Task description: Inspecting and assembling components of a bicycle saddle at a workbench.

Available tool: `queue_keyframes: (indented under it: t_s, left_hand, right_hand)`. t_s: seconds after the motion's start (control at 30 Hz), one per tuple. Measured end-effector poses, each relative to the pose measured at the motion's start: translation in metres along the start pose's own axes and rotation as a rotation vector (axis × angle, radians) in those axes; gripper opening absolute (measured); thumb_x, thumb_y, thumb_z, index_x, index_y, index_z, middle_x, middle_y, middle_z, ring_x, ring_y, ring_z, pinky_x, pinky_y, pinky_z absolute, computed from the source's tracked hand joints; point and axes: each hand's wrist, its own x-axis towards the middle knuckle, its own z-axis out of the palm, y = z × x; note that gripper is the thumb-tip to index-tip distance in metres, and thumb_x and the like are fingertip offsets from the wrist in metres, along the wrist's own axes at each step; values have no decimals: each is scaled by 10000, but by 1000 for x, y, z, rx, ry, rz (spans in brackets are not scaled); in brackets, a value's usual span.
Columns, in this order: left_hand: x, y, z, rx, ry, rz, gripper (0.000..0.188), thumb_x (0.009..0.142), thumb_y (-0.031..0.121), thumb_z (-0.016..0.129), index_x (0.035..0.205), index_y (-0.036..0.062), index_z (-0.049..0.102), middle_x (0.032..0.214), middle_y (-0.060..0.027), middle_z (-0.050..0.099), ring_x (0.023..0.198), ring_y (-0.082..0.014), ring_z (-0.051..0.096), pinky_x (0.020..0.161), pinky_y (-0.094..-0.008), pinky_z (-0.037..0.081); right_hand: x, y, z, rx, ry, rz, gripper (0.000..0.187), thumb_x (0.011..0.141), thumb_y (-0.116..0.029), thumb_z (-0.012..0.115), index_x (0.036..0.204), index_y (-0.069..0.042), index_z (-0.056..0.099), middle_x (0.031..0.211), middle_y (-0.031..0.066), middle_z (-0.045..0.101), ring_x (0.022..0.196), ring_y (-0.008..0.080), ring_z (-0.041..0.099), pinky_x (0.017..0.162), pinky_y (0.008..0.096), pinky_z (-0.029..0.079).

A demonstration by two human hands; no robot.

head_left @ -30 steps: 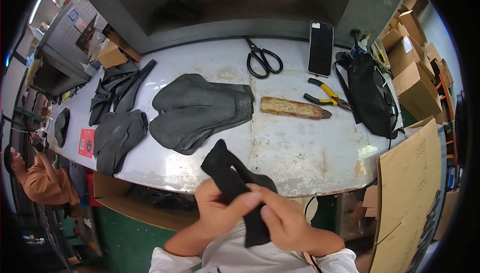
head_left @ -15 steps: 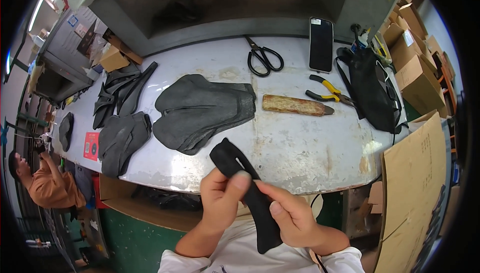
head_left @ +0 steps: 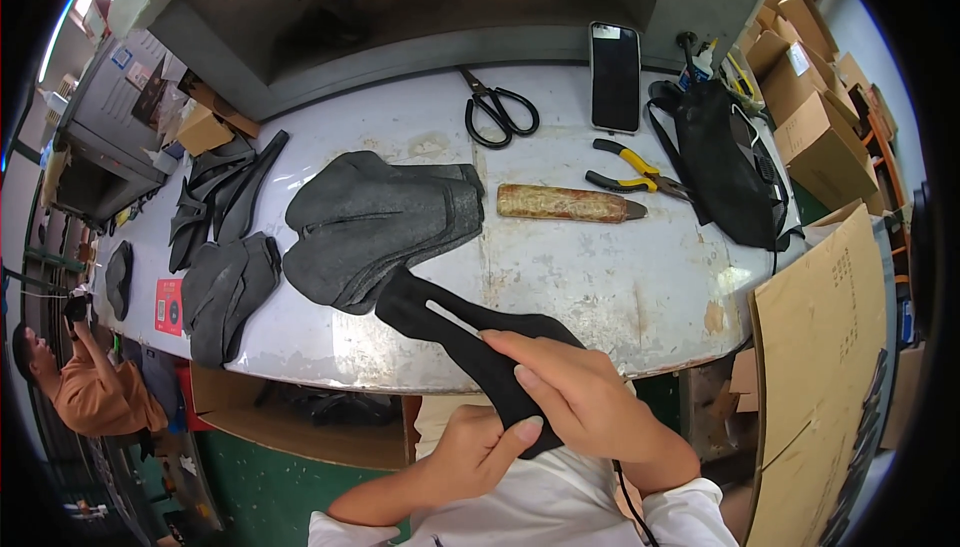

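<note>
Both my hands hold a black, flexible strip-like piece (head_left: pixel 455 332) above the near table edge. It runs slantwise, with a long narrow slit toward its far end, and that end overlaps the grey stack's near edge in view. My left hand (head_left: pixel 470 457) is closed, its thumb pinching the lower end. My right hand (head_left: pixel 590 397) grips the middle, fingers stretched across the top and part of the piece hidden under them. Beyond lies a stack of dark grey, lobed sheet pieces (head_left: pixel 370 212).
More dark pieces (head_left: pixel 230 292) lie at left by a red card (head_left: pixel 168 307). Toward the back are black scissors (head_left: pixel 500 115), a phone (head_left: pixel 615 77), a worn-handled tool (head_left: pixel 565 204), pliers (head_left: pixel 640 172) and a black bag (head_left: pixel 725 162). Cardboard (head_left: pixel 820 347) stands right; a co-worker (head_left: pixel 105 387) is at left.
The black piece has been turned and spread, its slit now showing wider. My left hand moved down to its lower end; my right hand moved up over its middle. The view shifted slightly.
</note>
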Motion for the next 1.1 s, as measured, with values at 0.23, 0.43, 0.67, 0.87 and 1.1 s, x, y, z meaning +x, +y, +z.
queue_keyframes:
  t_s: [0.23, 0.43, 0.67, 0.87, 1.1]
  left_hand:
    - [-6, 7, 1, -231, 446, -101, 213, 861, 99, 724, 1031, -22, 678, 940, -119, 696, 861, -217, 667, 776, -296, 509]
    - [-10, 0, -10, -391, 377, -96, 362, 860, 124, 739, 1161, -31, 609, 1085, -114, 655, 970, -191, 624, 860, -334, 500]
    - [-11, -28, -38, -877, 216, -163, 456, 831, 136, 768, 1210, -23, 569, 1121, -121, 622, 984, -203, 604, 883, -356, 496]
    - [-8, 17, -45, -163, 179, -395, 380, 744, 88, 813, 1044, -60, 632, 924, -87, 623, 782, -145, 600, 693, -263, 495]
    - [-11, 25, -49, -277, 58, -464, 363, 777, 76, 779, 1087, -54, 644, 910, -82, 655, 783, -124, 595, 719, -262, 481]
  right_hand:
    - [-11, 31, 15, -175, 473, -261, 610, 790, -14, 736, 1344, -28, 482, 1101, 155, 570, 957, 271, 586, 814, 401, 478]
    - [-1, 10, 25, 1219, 317, 411, 646, 837, 52, 706, 1371, -34, 353, 987, 101, 663, 892, 131, 642, 794, 250, 523]
    - [-17, 17, 16, 894, 130, 348, 354, 794, 32, 777, 1077, 7, 566, 941, 72, 678, 833, 92, 638, 718, 222, 513]
    - [-19, 23, 11, 590, -96, 300, 149, 928, -137, 681, 922, -31, 577, 776, 17, 639, 709, 67, 571, 636, 254, 458]
    - [-14, 24, -3, 418, -284, 215, 332, 1039, -264, 489, 836, -12, 560, 624, 33, 500, 566, 73, 474, 524, 284, 375]
